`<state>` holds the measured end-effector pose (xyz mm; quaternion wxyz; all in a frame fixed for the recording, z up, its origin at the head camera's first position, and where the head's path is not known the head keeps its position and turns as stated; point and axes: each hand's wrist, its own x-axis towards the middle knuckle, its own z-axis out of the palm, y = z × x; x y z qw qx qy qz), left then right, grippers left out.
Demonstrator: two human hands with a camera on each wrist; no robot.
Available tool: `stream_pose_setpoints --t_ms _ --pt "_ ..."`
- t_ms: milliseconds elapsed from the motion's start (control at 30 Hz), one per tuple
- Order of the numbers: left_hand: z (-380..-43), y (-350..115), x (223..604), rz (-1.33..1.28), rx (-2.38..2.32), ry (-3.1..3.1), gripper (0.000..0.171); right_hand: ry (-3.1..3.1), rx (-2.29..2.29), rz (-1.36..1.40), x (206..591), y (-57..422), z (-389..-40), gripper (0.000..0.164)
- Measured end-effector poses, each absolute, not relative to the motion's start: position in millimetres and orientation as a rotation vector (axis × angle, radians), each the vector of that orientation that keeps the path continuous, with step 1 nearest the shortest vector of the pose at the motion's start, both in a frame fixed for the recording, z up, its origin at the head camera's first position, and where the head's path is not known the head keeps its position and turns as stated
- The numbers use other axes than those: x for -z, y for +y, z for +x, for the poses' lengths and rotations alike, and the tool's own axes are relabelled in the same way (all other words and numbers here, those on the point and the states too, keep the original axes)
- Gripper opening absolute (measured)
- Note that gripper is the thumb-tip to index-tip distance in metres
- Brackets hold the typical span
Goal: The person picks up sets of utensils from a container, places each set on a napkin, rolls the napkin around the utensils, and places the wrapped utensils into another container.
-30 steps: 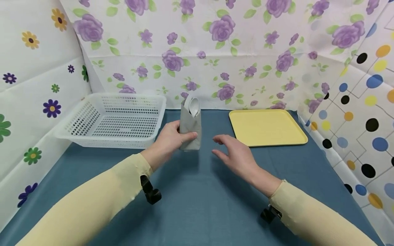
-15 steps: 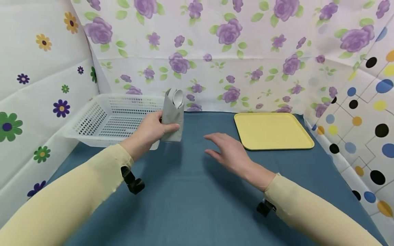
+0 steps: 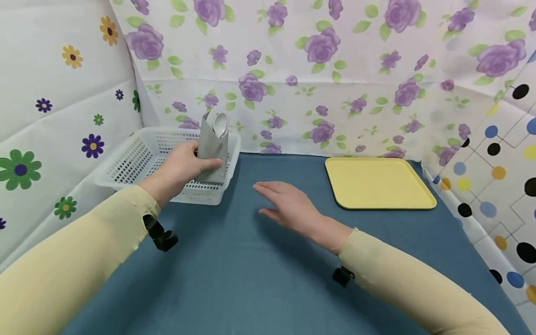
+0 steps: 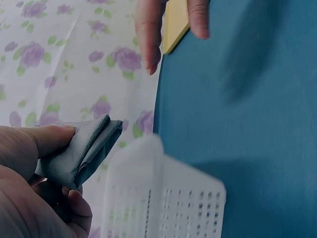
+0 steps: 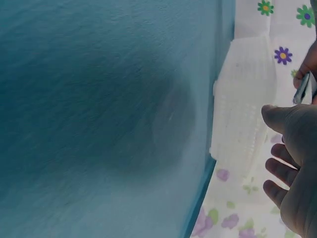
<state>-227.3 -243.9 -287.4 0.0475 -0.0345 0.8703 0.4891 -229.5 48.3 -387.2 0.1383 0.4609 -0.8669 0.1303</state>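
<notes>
My left hand (image 3: pixel 180 165) grips a grey folded cloth cutlery pouch (image 3: pixel 212 156), thumb across its front and fingers behind. The bowl of a white spoon (image 3: pixel 219 124) and the tip of a second pale utensil stick out of the pouch's top. In the head view the upright pouch overlaps the right part of a white perforated plastic basket (image 3: pixel 197 197). The left wrist view has the pouch's folded lower end (image 4: pixel 81 151) above the basket's corner (image 4: pixel 163 183). My right hand (image 3: pixel 289 207) hovers over the table with nothing in it, fingers extended and thumb apart.
A yellow tray (image 3: pixel 378 184) lies at the back right of the blue-covered table (image 3: pixel 251 279). Floral sheeting (image 3: pixel 293 107) rises behind, with patterned sheets at both sides. A black camera mount (image 3: pixel 161 235) hangs under the left wrist, another (image 3: pixel 343 275) under the right.
My left hand has carried the pouch leftward and up, from beside the basket to over its right part. My right hand has shifted a little left, still holding nothing.
</notes>
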Motion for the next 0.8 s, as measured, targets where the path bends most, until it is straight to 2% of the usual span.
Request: stream_pose_setpoints --t_ms 267,467,800 --pt "-236 -273 288 -0.151 -1.453 2.679 0.068 -2.504 -0.255 1.49 384 13 -239 0.075" --pt "-246 -289 297 -0.168 -1.383 2.716 0.065 -2.522 -0.222 1.542 383 -2 -243 0.082" --pt "-257 -304 305 -0.226 -1.311 2.754 0.066 -2.561 -0.127 1.566 383 -16 -254 0.083"
